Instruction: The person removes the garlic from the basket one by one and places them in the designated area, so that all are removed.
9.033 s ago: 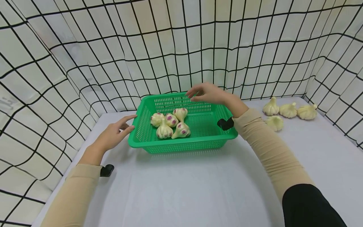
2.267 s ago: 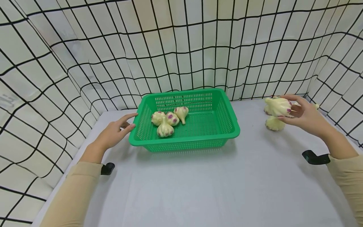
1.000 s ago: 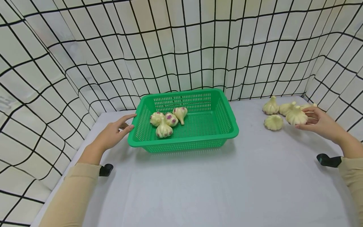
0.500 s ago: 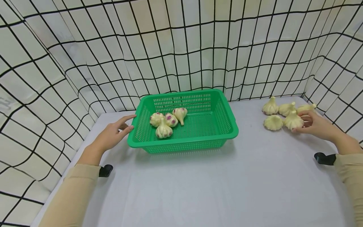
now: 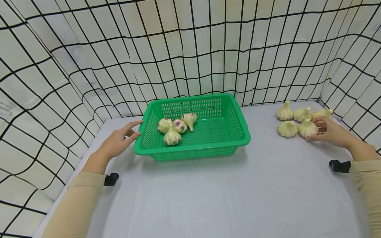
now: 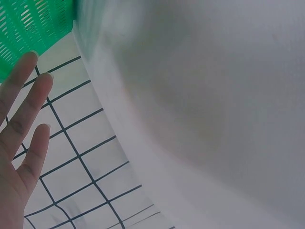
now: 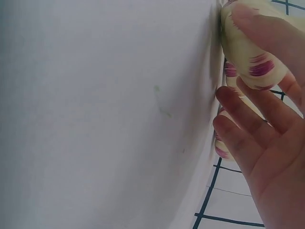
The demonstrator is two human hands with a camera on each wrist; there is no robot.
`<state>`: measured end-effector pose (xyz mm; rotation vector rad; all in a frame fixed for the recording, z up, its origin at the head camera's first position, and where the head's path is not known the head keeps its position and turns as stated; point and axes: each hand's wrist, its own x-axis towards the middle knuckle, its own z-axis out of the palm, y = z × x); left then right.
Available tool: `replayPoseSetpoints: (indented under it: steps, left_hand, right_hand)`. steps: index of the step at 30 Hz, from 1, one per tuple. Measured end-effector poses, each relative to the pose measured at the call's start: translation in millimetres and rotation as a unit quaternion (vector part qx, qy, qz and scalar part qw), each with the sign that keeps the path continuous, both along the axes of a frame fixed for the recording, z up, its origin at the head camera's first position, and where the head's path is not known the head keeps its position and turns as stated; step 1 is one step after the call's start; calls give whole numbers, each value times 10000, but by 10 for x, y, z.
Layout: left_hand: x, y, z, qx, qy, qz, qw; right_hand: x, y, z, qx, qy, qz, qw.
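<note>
At the right of the table, my right hand (image 5: 333,134) holds a garlic bulb (image 5: 307,128) between thumb and fingers. The bulb stands stem up on the cloth, beside another bulb (image 5: 287,129). In the right wrist view, the thumb lies over the purple-streaked garlic bulb (image 7: 252,57). My left hand (image 5: 119,140) touches the left rim of a green plastic basket (image 5: 193,149), its fingers loosely extended. Inside the basket's left half lie several garlic bulbs (image 5: 172,137) with purple marks. The left wrist view shows spread fingers (image 6: 31,107) near the basket wall.
Behind the held bulb, more garlic bulbs (image 5: 284,111) form a back row near the netting. Black netting (image 5: 202,59) over white panels borders the table at the back and both sides. A white cloth (image 5: 190,195) covers the table.
A garlic bulb has left the basket in my right hand. It was turned stem up, then lowered to the table beside the other bulbs at right. The left hand stayed at the rim.
</note>
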<state>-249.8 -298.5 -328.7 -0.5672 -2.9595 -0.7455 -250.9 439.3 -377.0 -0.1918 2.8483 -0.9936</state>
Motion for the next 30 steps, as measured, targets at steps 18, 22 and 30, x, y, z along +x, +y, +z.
replayPoseSetpoints:
  steps: [18,22,30]
  left_hand:
    - [-13,-13,-24,-14,55,-25,10000]
    - [-11,-17,-27,-5,68,-42,10000]
    - [-7,-10,-25,15,47,-61,10000]
  right_hand:
    - [37,14,-5,279,71,-100,9995]
    - [56,14,11,358,161,-58,9992]
    - [82,-24,146,381,505,-114,9979]
